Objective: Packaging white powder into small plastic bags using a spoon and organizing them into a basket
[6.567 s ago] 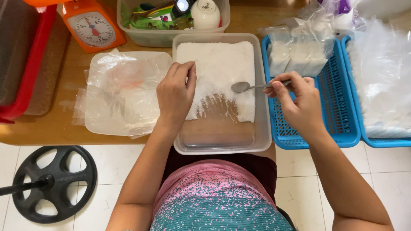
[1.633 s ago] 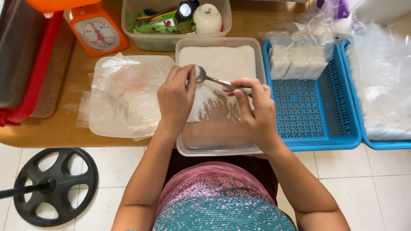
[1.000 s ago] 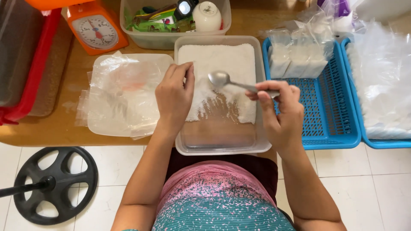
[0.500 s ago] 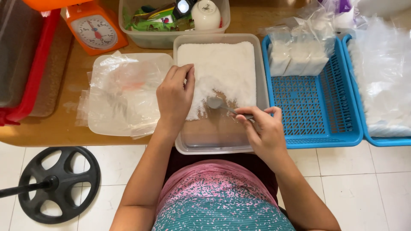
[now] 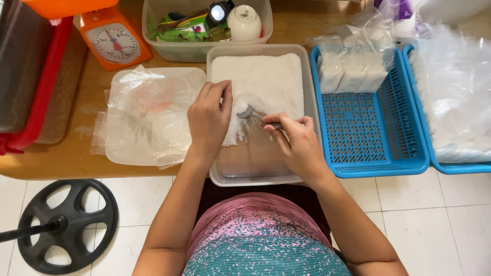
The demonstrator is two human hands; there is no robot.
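Right hand [image 5: 299,145] grips spoon [image 5: 249,111], bowl in white powder [image 5: 261,82]; left hand [image 5: 208,118] curled, probably pinching a clear bag.

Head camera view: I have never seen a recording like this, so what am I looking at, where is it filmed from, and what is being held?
The picture comes from a camera worn on a person's head, looking down at their own two bare hands over a wooden table. In the middle stands a clear plastic tub partly filled with white powder. The right hand holds a metal spoon dipped into the powder. The left hand pinches what seems to be a small clear bag at the powder's edge. Left lies a tray of clear plastic bags and an orange kitchen scale; right, a blue basket with filled packets.
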